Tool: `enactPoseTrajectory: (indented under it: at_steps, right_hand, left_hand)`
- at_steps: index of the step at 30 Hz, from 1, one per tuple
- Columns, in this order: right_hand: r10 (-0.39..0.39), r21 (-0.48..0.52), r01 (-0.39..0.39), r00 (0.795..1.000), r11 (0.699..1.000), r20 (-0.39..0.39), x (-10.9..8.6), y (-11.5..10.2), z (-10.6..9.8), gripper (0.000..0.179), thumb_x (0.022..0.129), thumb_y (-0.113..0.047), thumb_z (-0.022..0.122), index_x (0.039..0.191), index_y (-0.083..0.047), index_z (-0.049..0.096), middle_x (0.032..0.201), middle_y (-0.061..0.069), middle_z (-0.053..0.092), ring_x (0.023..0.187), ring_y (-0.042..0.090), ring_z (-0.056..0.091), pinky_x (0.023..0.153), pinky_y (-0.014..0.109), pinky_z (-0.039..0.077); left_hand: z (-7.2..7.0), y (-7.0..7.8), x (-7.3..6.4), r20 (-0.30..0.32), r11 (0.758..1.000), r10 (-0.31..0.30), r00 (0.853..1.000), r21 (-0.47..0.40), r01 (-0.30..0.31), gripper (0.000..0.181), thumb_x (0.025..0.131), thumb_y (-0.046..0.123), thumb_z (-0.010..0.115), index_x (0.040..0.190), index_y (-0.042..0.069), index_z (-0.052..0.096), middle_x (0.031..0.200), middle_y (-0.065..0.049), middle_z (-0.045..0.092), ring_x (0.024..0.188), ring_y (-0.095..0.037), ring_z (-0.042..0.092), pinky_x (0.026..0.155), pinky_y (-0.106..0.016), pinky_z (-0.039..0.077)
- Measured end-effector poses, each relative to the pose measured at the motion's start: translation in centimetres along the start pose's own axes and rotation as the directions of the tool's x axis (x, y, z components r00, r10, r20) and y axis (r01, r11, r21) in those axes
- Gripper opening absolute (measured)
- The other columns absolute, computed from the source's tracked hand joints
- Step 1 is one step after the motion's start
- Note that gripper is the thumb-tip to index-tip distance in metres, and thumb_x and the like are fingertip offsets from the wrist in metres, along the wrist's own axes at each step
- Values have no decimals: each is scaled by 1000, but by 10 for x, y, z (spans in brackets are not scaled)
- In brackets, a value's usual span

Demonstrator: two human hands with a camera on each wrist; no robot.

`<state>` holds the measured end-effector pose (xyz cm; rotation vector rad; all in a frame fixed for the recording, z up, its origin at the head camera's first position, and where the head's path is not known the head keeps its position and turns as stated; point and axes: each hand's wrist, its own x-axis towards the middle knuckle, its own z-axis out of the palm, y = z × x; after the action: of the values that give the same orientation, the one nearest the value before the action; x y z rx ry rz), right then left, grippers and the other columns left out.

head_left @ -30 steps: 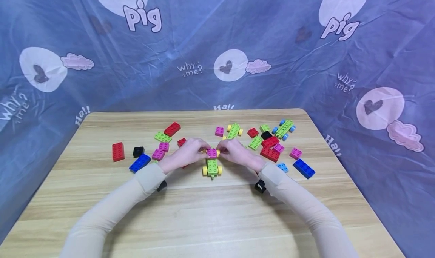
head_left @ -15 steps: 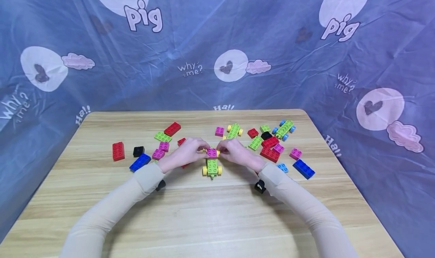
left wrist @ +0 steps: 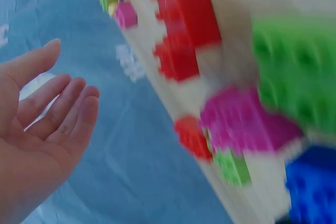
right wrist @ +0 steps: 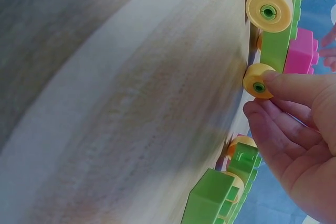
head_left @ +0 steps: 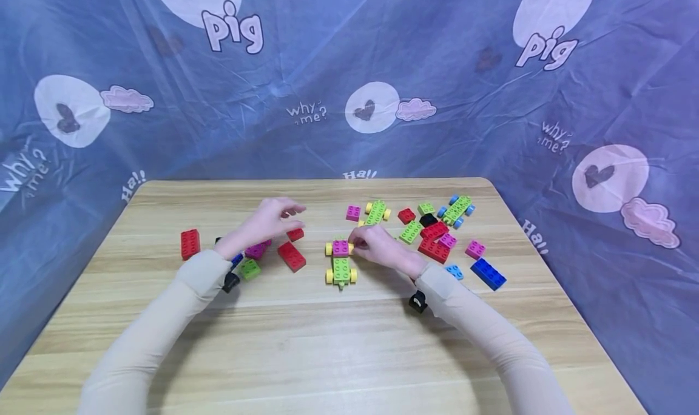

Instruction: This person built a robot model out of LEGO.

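Note:
A lime toy car base (head_left: pixel 341 272) with yellow wheels stands mid-table, a magenta brick (head_left: pixel 341 248) on its far end. My right hand (head_left: pixel 379 245) holds the car at its far right side. In the right wrist view the thumb lies on a yellow wheel (right wrist: pixel 253 83), with the curled fingers close behind it. My left hand (head_left: pixel 264 224) hovers over the bricks on the left, fingers spread and holding nothing, as the left wrist view confirms. Nearest it are a small red brick (head_left: pixel 295 234), a larger red brick (head_left: pixel 292 256) and magenta bricks (head_left: pixel 256 249), partly hidden by the arm.
Behind the right hand stands another lime car base (head_left: pixel 375 212) with yellow wheels; a third (head_left: pixel 457 210) has blue wheels. Loose red, lime, magenta and black bricks lie at the right, with a long blue brick (head_left: pixel 488 273). A red brick (head_left: pixel 190 244) lies far left.
My left hand has let go of the car and moved left, its fingers spreading. The right hand has stayed at the car, which has hardly moved.

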<state>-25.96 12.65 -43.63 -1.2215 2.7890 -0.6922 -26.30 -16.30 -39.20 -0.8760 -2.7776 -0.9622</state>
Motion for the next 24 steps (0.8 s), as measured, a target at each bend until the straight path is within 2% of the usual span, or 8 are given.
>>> enactPoseTrajectory:
  at_steps: [3,6,10,16,21,24]
  right_hand:
    - [2,1,-2,1000,1000,0,0,0,0,18,84,1,72,102,1,70,96,15,74,87,23,72,79,24,60]
    - [-2,0,2,1000,1000,3,1,0,1,18,84,1,72,102,1,70,96,15,74,86,22,71,79,23,60]
    - [3,3,-3,1000,1000,9,2,0,1,19,84,0,72,103,1,70,96,14,74,87,22,71,79,23,60]
    - [9,8,-9,1000,1000,7,2,0,2,19,84,0,72,103,0,70,97,14,74,88,21,71,80,23,60]
    - [4,14,-4,1000,1000,8,2,1,2,20,84,1,72,103,0,70,96,14,74,87,22,71,79,22,60]
    - [-2,10,1,1000,1000,8,2,2,2,20,83,1,72,103,0,70,96,14,74,86,21,71,78,22,60]
  left_hand:
    - [-16,-12,-4,-17,999,-40,999,21,40,36,86,12,75,117,-6,67,115,-25,70,104,-38,68,92,-50,56]
    - [-29,-26,-8,-8,995,-102,995,10,102,38,88,11,74,120,-7,65,119,-27,68,106,-41,67,92,-51,57]
    - [-40,-47,-16,9,988,-153,988,21,153,40,89,9,72,124,-9,63,122,-29,66,109,-43,65,94,-53,56]
    - [-45,-69,-24,69,976,-208,976,81,202,41,90,6,68,127,-10,60,125,-30,64,113,-45,62,99,-55,52]
    - [-45,-82,-25,111,974,-198,974,133,183,41,86,4,69,123,-12,61,122,-31,65,110,-46,63,98,-56,52]
    - [-43,-89,-25,147,970,-208,967,159,185,43,84,4,71,123,-12,62,122,-31,66,110,-46,64,99,-55,52]
